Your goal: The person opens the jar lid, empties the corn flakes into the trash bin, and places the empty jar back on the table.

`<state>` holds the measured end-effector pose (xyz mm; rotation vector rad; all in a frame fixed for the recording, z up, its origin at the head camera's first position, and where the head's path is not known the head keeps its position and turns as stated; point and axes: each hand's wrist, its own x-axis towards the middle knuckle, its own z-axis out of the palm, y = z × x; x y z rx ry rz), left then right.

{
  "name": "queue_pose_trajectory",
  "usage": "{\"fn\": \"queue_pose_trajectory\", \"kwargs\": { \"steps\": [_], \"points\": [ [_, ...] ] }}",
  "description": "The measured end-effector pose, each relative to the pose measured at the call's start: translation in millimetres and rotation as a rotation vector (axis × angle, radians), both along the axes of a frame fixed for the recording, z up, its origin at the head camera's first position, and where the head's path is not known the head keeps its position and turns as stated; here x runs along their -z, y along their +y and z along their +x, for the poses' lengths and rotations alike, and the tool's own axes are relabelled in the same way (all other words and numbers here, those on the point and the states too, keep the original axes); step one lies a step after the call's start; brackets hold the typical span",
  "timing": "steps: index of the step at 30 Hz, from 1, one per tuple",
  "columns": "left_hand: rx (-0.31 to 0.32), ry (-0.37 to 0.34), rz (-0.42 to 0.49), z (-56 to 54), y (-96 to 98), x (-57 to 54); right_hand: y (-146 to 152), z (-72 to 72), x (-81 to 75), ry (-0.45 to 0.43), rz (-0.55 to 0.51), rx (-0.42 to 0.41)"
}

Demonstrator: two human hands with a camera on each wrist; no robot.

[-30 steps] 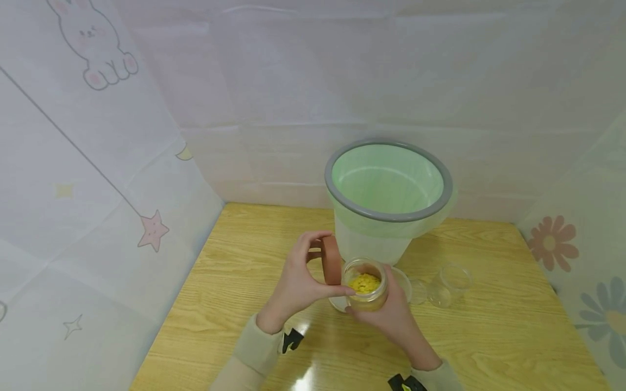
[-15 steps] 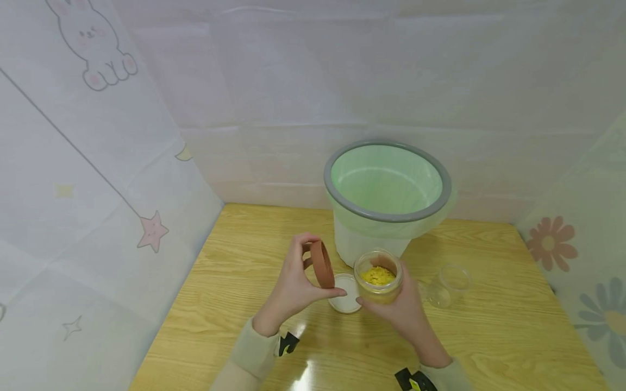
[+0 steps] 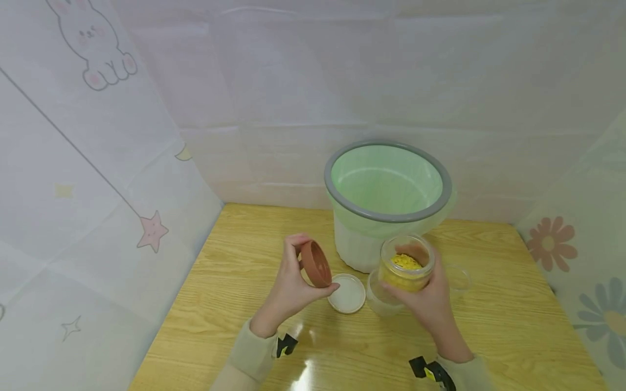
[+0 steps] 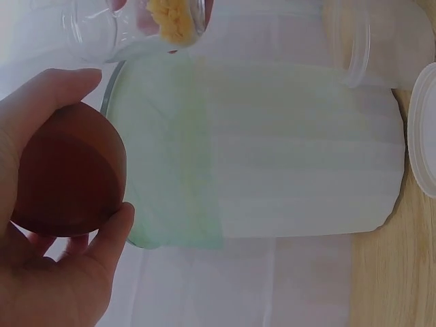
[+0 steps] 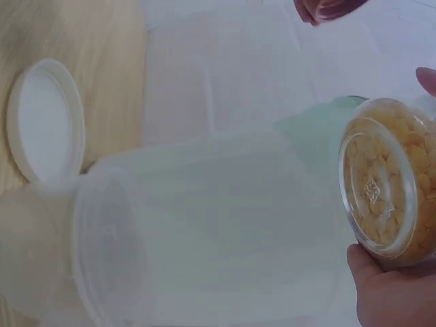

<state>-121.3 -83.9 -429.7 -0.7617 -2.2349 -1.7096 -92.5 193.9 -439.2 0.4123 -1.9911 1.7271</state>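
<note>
My left hand pinches a reddish-brown round lid by its edge, fingers above and thumb below, its hollow side turned to the right. In my right hand is a clear jar, its mouth uncovered, partly filled with yellow flakes. The right wrist view shows the jar's round base, with flakes against it. Both hands are raised over the table, lid and jar apart. Below them, a white lid lies flat beside a translucent tub, which the jar partly covers.
A white bin with a green liner and a grey rim stands behind the hands. A clear cup is right of the jar, partly hidden by my right hand. Printed cloth walls surround the wooden table.
The jar has moved right and slightly up in my right hand, away from the brown lid. My left hand has shifted a little left, turning the lid's hollow side more into view.
</note>
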Motion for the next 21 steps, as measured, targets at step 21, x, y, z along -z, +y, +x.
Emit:
{"fn": "queue_pose_trajectory", "kwargs": {
  "steps": [21],
  "points": [
    [-0.036, -0.049, -0.001, 1.2, -12.7, -0.3, 28.1, -3.2, -61.8, 0.19, 0.119, 0.127]
  ]
}}
